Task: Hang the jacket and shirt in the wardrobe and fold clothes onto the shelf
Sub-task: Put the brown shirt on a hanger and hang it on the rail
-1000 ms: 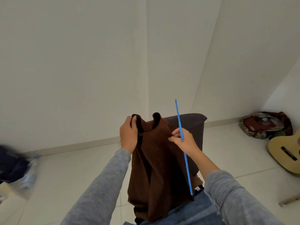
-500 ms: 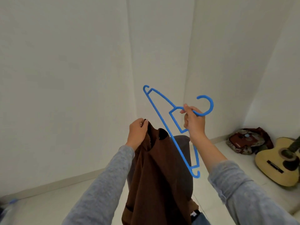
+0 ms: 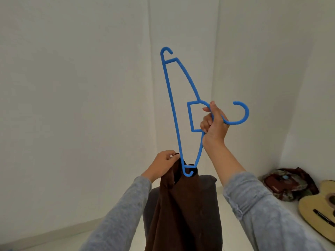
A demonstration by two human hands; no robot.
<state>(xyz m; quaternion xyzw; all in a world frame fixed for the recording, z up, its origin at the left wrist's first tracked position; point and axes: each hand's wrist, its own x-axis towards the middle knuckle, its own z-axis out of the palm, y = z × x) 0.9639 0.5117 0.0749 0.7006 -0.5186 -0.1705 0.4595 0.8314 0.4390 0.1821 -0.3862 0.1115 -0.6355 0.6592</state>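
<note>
A brown jacket [image 3: 188, 211] hangs in front of me, and my left hand [image 3: 163, 164] grips it at the collar. My right hand [image 3: 214, 124] is closed around the neck of a blue plastic hanger [image 3: 174, 113], just below its hook. The hanger stands nearly upright, one end high up, the other end down at the jacket's collar opening beside my left hand. A dark grey cloth [image 3: 208, 183] shows behind the jacket. No wardrobe or shelf is in view.
White walls meet in a corner straight ahead. A patterned red-and-brown bag [image 3: 288, 183] lies on the pale floor at the right, with an acoustic guitar [image 3: 320, 211] lying beside it. A baseboard runs along the left wall.
My right hand has raised the hanger and turned it more upright, so its lower end has come down to the jacket's collar. My view has tilted upward; my left hand keeps its grip.
</note>
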